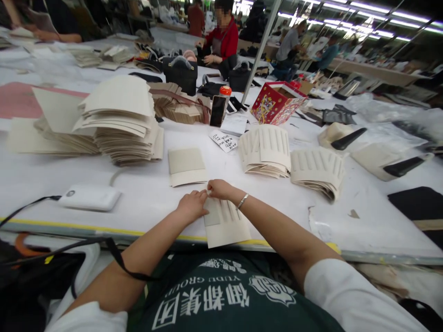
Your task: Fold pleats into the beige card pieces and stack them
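A cream panel [226,233] with raised strips and a greyer area lies flat at the table's front edge. My left hand [193,206] is closed at the panel's left edge, its thumb on the surface and its fingertips meeting the other hand. Pinching at the panel's upper left corner is my right hand [221,189], with a bracelet on the wrist; the fingertips hide what exactly lies between them. Just beyond my hands is a small stack of plain panels [187,166]. Curved stripped panels stand in one pile [266,150] and a second pile [317,173] to the right.
A tall stack of cream sheets [119,120] stands at left, behind a white power bank [90,197] with a cable. Farther back are a phone [218,111], a handwritten note [223,141] and a red box [278,102]. A person in red [221,41] works across the table.
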Demonstrator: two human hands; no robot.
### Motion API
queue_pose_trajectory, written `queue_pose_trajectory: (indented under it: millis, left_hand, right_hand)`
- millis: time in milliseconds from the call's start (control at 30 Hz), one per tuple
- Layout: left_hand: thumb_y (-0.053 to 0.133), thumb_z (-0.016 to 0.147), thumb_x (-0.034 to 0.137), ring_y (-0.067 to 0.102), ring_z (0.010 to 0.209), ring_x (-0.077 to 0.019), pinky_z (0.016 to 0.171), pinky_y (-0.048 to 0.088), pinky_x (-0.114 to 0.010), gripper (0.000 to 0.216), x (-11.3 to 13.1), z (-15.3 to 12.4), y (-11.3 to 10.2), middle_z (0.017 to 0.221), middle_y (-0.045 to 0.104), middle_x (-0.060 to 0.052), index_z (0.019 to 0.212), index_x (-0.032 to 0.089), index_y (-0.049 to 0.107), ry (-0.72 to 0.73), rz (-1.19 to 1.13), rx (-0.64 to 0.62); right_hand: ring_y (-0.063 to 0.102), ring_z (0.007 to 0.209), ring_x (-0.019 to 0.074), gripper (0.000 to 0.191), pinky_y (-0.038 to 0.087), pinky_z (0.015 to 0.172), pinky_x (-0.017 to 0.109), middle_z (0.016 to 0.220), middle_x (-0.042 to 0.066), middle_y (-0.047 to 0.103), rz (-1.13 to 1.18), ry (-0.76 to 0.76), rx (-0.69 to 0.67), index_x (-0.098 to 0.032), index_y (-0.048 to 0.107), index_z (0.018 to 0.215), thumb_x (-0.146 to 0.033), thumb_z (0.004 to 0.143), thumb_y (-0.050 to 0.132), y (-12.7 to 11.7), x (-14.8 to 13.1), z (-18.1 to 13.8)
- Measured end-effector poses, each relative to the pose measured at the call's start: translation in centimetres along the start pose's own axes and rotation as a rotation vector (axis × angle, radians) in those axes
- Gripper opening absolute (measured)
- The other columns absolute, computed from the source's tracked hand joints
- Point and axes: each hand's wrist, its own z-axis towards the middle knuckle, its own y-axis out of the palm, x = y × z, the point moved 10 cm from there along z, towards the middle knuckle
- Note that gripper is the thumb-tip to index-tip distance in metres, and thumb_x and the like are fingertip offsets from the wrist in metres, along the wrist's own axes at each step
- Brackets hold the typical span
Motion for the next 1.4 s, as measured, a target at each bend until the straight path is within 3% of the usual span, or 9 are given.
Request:
queue_pose_trajectory:
  millis: [200,333,467,600,667,867,1033,1233,1400]
  left_hand:
    - [0.066,0.069,0.034,0.048,0.107,-0.0276,0.081,0.043,-0.035,0.049,-0.1,0.3,-0.1,0.114,0.056,-0.009,0.112,0.021,0.047,-0.056,0.026,-0.015]
    - [0.067,0.065,0.040,0.047,0.109,-0.0284,0.084,0.042,-0.037,0.058,0.1,-0.4,-0.1,0.115,0.056,-0.010,0.115,0.020,0.045,-0.024,0.003,-0.013]
    - [0.072,0.059,0.044,0.045,0.113,-0.0309,0.088,0.040,-0.039,0.076,0.0,-0.7,-0.1,0.119,0.053,-0.014,0.122,0.018,0.039,-0.026,-0.003,0.012]
    - [0.073,0.059,0.041,0.044,0.115,-0.0310,0.088,0.039,-0.039,0.077,0.0,-0.6,0.2,0.120,0.053,-0.016,0.124,0.018,0.037,-0.043,-0.006,0.007]
    - [0.073,0.059,0.040,0.044,0.114,-0.0313,0.088,0.039,-0.039,0.076,0.0,-0.6,0.1,0.118,0.054,-0.016,0.123,0.017,0.038,-0.040,-0.003,0.011]
    - [0.073,0.058,0.044,0.045,0.113,-0.0308,0.088,0.039,-0.038,0.080,0.3,-0.8,0.0,0.117,0.054,-0.014,0.124,0.018,0.036,-0.019,0.011,-0.005]
    - [0.070,0.060,0.046,0.042,0.116,-0.0299,0.091,0.038,-0.039,0.085,0.2,-0.8,0.4,0.123,0.051,-0.013,0.129,0.017,0.029,-0.037,0.036,-0.061]
    - [0.067,0.062,0.049,0.038,0.121,-0.0299,0.093,0.036,-0.039,0.085,0.3,-0.5,0.6,0.128,0.046,-0.013,0.130,0.018,0.027,-0.055,0.050,-0.105]
    - [0.067,0.062,0.048,0.037,0.122,-0.0296,0.095,0.035,-0.038,0.085,0.4,-0.5,0.6,0.132,0.043,-0.014,0.131,0.019,0.027,-0.066,0.045,-0.122]
  right_hand:
    - [0.059,0.085,0.0203,0.016,0.039,0.068,0.024,0.090,0.009,0.065,-0.037,-0.047,-0.020,-0.013,0.063,0.088,-0.020,0.076,0.055,-0.1,-0.7,-0.4]
    - [0.058,0.082,0.0174,0.015,0.039,0.067,0.024,0.097,0.009,0.061,-0.059,-0.047,0.104,-0.015,0.060,0.090,-0.020,0.080,0.051,-0.6,-1.2,-1.7]
    - [0.055,0.078,0.0158,0.015,0.038,0.067,0.024,0.093,0.007,0.060,0.001,-0.047,0.185,-0.015,0.057,0.092,-0.018,0.083,0.045,-0.1,-1.8,-5.1]
    - [0.051,0.068,0.0125,0.005,0.037,0.063,0.022,0.076,0.002,0.059,0.209,-0.269,0.035,-0.016,0.056,0.081,-0.017,0.079,0.051,3.0,-4.5,-10.1]
    - [0.050,0.066,0.0112,0.008,0.037,0.062,0.021,0.075,0.000,0.058,0.324,-0.314,0.038,-0.016,0.055,0.085,-0.016,0.076,0.053,3.4,-4.8,-11.4]
    - [0.053,0.078,0.0124,0.025,0.040,0.071,0.023,0.092,0.006,0.060,0.367,-0.098,0.276,-0.013,0.055,0.103,-0.012,0.079,0.047,0.6,-0.5,-7.9]
    - [0.056,0.089,0.0178,0.033,0.040,0.075,0.025,0.103,0.011,0.061,0.113,-0.030,0.097,-0.011,0.057,0.107,-0.015,0.074,0.055,0.5,-0.2,-4.4]
    - [0.058,0.086,0.0202,0.027,0.038,0.066,0.024,0.096,0.009,0.064,-0.085,-0.093,-0.107,-0.013,0.061,0.098,-0.015,0.071,0.058,0.4,-2.0,-3.3]
    - [0.058,0.080,0.0191,0.020,0.037,0.064,0.025,0.091,0.009,0.063,-0.087,-0.119,-0.075,-0.015,0.062,0.096,-0.018,0.080,0.048,0.6,-2.2,-3.4]
